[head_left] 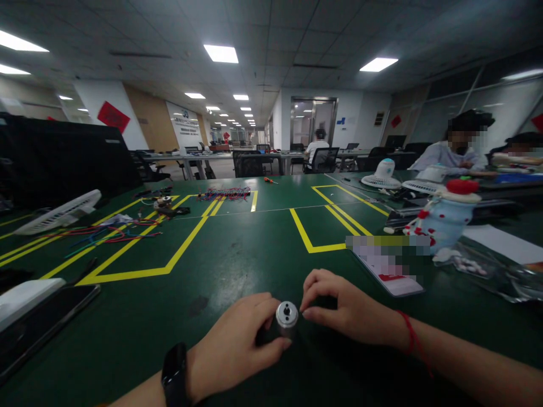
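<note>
- Left: the fingers of our left hand (237,342) are bent in a partly opened curve around a short metal cylinder (287,320), thumb on the near side, index on the far side.
- The cylinder stands upright at the table's near middle, pale round end up, a dark centre and two small dark holes showing.
- Right: the fingers of our right hand (339,302) curl loosely, thumb and index tips nearly meeting just beside the cylinder. Whether they touch it or pinch anything small, we cannot tell.
- We note a black watch (174,370) on the left wrist, a red cord (409,333) on the right.
- Surface: a dark green table (241,243) marked with yellow tape (302,230).
- Left side: loose coloured wires (127,233), a tilted white fan part (63,215), a dark phone-like slab (51,325).
- Far edge: a tangled wire bundle (224,194), an orange-handled screwdriver (269,181).
- Right side: a pale blue container (457,215) with a red top, beside a clear plastic bag (504,277).
- Room: bright ceiling panels (221,53); we count a seated person (435,155) at right, others beyond.
</note>
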Available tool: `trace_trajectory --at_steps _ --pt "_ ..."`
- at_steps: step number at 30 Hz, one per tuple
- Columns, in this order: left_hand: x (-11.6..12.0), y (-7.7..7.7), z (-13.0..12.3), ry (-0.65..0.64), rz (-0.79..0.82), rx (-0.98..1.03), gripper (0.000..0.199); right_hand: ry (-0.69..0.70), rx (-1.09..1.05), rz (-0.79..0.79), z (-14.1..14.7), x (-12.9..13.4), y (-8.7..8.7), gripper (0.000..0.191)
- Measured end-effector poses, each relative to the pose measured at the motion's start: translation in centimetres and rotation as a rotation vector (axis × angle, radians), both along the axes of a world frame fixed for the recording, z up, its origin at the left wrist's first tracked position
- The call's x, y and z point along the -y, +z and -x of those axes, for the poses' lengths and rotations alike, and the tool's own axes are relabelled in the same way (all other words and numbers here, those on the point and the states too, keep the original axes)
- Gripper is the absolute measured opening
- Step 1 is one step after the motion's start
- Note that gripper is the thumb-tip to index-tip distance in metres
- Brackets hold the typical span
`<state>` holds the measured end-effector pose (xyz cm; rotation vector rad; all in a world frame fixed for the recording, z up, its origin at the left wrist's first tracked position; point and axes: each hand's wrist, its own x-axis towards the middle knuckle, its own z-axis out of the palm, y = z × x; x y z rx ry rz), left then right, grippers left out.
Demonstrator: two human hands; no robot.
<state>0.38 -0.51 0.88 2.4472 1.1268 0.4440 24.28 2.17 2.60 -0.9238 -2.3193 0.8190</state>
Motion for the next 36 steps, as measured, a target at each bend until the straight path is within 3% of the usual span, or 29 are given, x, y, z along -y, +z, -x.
trace_trajectory --at_steps 5,10,12,16,19,21,26,28,31,34,36 --pt "-0.1 -0.1 0.0 -0.001 0.014 -0.006 0.013 0.074 0.189 -0.044 -0.3 0.0 -1.0 0.01" --pt "-0.1 0.0 0.0 -0.001 0.016 -0.002 0.014 0.078 0.044 0.039 -0.7 -0.5 -0.8 0.016" --pt "0.0 0.1 0.1 -0.006 0.017 0.008 0.014 -0.031 -0.049 0.092 -1.4 -1.4 -0.9 0.018" --pt "0.0 0.2 0.1 -0.015 0.025 0.021 0.015 -0.381 -0.097 0.085 -3.0 -3.9 -1.7 0.027" --pt "0.0 0.2 0.1 -0.005 0.035 0.018 0.015 -0.451 -0.047 0.077 -3.6 -4.8 -2.2 0.028" --pt "0.0 0.1 0.1 0.004 0.036 0.013 0.016 -0.4 -0.001 0.053 -3.4 -4.4 -2.1 0.024" --pt "0.1 -0.1 0.0 0.013 0.025 0.002 0.016 -0.009 0.165 -0.084 -1.4 -1.4 -1.1 0.027" --pt "0.0 -0.1 0.0 0.011 0.017 -0.002 0.015 0.065 0.161 -0.091 -0.6 -0.5 -1.0 0.021" --pt "-0.1 -0.1 0.0 0.01 0.007 -0.001 0.016 0.015 -0.007 -0.053 0.3 0.2 -0.8 0.007" --pt "-0.1 -0.2 0.0 -0.007 0.004 0.003 0.015 -0.082 -0.228 -0.034 1.2 0.6 -0.3 0.008" --pt "-0.1 -0.3 0.0 -0.016 0.003 0.005 0.013 -0.085 -0.266 -0.04 1.9 1.0 0.1 0.009"
